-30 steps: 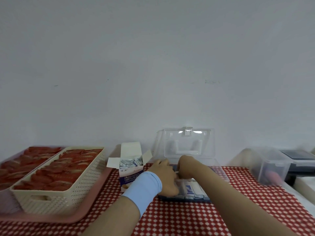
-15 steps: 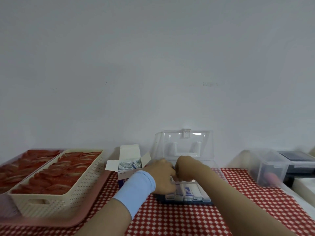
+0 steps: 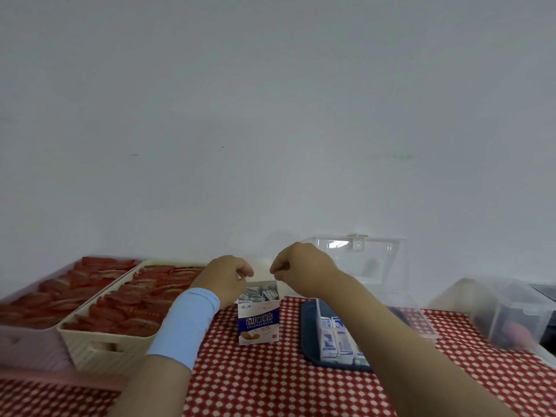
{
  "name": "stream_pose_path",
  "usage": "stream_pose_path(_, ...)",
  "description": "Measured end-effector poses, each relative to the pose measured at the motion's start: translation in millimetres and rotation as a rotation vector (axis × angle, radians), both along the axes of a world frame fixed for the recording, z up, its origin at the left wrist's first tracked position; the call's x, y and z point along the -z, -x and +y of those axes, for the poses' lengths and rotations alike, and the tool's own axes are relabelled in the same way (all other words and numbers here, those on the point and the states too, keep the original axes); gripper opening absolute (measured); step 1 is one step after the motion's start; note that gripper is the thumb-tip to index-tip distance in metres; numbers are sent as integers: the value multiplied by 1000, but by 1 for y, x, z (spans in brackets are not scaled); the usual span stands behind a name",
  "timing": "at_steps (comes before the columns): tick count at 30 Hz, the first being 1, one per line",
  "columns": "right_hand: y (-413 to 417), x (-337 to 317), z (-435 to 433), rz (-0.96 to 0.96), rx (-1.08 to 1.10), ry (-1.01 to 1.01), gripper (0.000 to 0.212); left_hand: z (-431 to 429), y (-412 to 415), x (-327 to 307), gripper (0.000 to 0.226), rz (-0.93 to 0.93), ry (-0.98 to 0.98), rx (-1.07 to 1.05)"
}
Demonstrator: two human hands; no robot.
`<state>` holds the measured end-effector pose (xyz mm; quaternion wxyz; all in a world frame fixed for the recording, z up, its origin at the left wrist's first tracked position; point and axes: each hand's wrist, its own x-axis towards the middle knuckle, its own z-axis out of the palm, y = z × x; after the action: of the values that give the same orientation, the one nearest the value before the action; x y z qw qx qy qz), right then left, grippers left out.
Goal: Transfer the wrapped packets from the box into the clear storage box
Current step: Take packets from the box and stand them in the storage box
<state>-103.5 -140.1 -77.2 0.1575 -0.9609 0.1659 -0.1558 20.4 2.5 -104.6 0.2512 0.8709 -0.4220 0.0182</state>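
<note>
Head cam: left hand point(image 3: 227, 281) and right hand point(image 3: 302, 272) hover over the open box point(image 3: 259, 323), fingers curled in. Can't tell if they're pinching anything. Packets point(image 3: 258, 294) stand packed inside, and more lie in the clear storage box point(image 3: 418, 320) to the right. They look light, crinkly and slippery, so I'd pinch a top edge.

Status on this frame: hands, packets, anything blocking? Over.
Left hand and right hand above the open carton, fingers curled, nothing seen held. Packets left in carton; stored packets in clear storage box, lid up. Path clear.
</note>
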Motion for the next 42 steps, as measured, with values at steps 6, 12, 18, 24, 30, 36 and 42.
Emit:
stream_pose_path(6, -36, 22, 9, 201, 91, 236, 23, 8, 0, 22, 31, 28, 21, -36)
stream_pose_path(12, -55, 37, 6, 279, 132, 291, 15, 8, -1, 28, 35, -14, 114, -7)
stream_pose_path(18, -56, 36, 7, 258, 77, 231, 14, 5, -7, 30, 35, 14, 90, 8)
stream_pose_path(24, -58, 38, 3, 225, 39, 180, 27, -7, -8, 36, 34, -61, 59, 44)
stream_pose_path(30, -47, 34, -10, 57, 67, -12, 31, -12, -11, 40, 28, -51, 77, 5)
stream_pose_path(36, -53, 42, -3, 182, 49, 123, 26, -11, -8, 38, 32, -13, 74, -39)
stream_pose_path(42, -59, 37, 2, 181, 12, 169, 29, -10, -10, 38, 30, -29, 77, -46)
